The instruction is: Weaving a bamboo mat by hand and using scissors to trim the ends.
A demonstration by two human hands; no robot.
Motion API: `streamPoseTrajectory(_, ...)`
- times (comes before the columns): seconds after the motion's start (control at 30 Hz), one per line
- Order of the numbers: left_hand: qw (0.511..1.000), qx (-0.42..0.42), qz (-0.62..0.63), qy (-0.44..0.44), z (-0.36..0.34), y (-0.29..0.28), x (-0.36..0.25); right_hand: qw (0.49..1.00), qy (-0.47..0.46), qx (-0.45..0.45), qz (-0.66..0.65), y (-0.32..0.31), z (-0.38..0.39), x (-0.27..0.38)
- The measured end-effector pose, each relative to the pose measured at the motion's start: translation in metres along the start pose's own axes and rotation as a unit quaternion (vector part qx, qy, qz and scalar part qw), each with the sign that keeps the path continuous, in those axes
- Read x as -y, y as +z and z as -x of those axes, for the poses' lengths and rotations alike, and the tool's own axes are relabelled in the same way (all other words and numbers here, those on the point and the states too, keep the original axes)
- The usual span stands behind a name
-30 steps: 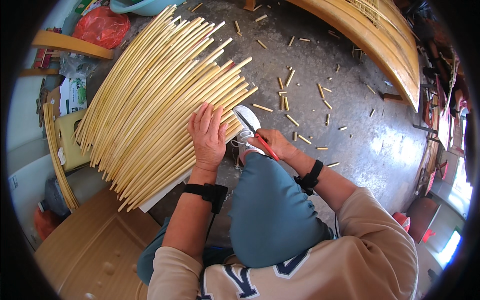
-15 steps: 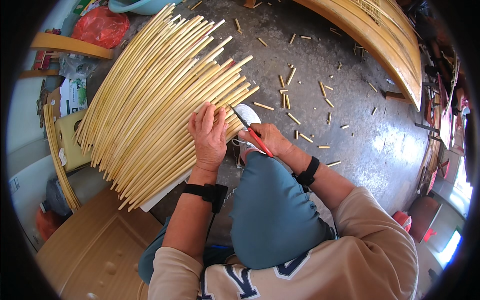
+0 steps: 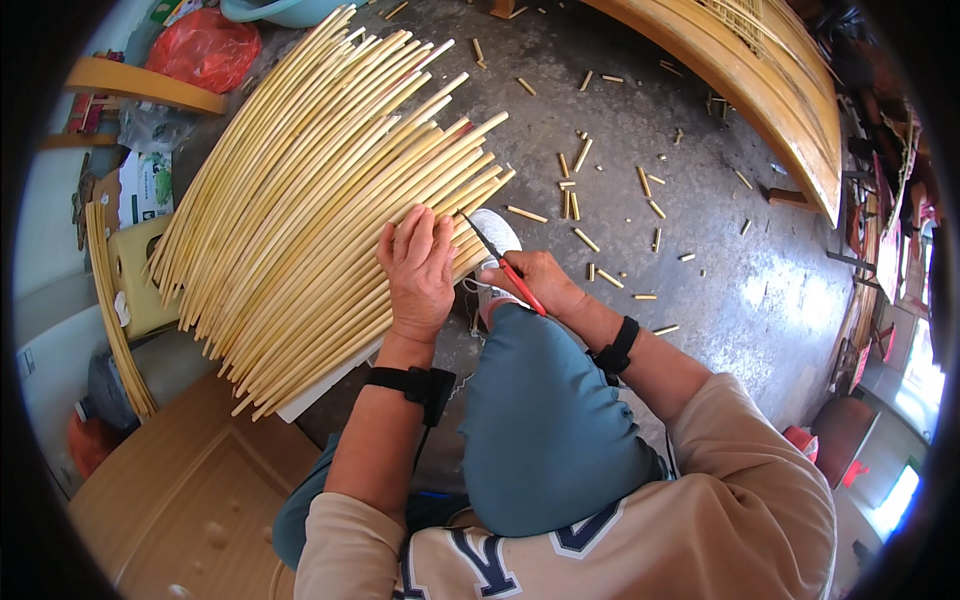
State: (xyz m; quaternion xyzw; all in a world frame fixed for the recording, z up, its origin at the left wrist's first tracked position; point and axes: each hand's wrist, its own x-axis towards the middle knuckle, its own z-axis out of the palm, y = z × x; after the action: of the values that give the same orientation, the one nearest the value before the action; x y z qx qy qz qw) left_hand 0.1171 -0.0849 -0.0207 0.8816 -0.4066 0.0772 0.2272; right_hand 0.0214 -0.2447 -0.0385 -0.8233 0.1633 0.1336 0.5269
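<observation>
A broad bundle of long, pale yellow, peeled-looking sticks [image 3: 300, 220] slants across the left and middle, its upper-right ends uneven. On the right-hand part of the bundle rests my left hand [image 3: 418, 270], palm down, fingers stretched over the sticks. My right hand [image 3: 540, 282] is closed around a red-handled tool [image 3: 522, 288] with a slim dark blade. The blade's tip reaches the stick ends just right of my left fingers. Whether the tool is a knife or has two jaws, I cannot tell. Beneath the bundle, a white edge [image 3: 315, 395] shows.
Short cut stick pieces [image 3: 585, 238] lie scattered over the grey floor [image 3: 740, 290]. My white shoe [image 3: 497, 230] is just under the blade. A curved wooden piece [image 3: 740, 90] stands at upper right, a wooden panel [image 3: 190, 500] at lower left. A red plastic bag [image 3: 205, 50] lies upper left.
My left fingers have drawn slightly closer together on the sticks. The tool and my right hand stay almost in place.
</observation>
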Motion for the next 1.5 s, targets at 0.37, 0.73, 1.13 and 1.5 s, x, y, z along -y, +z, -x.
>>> streamPoseTrajectory(0.37, 1.000, 0.014, 0.003, -0.020, -0.001, -0.001, -0.002, 0.997, 0.061, 0.046, 0.021, -0.008, -0.003, 0.009)
streamPoseTrajectory(0.73, 1.000, 0.026, -0.012, -0.007, 0.000, 0.000, -0.001, 0.996, 0.040, 0.048, 0.058, -0.011, -0.015, 0.018)
streamPoseTrajectory(1.13, 0.999, 0.034, -0.011, 0.003, 0.000, -0.002, 0.001, 0.999, 0.038, 0.023, 0.001, -0.005, -0.011, 0.022)
streamPoseTrajectory(1.5, 1.000, 0.023, -0.005, 0.000, 0.000, -0.001, 0.000, 0.996, 0.055, 0.037, 0.055, -0.004, -0.018, 0.019)
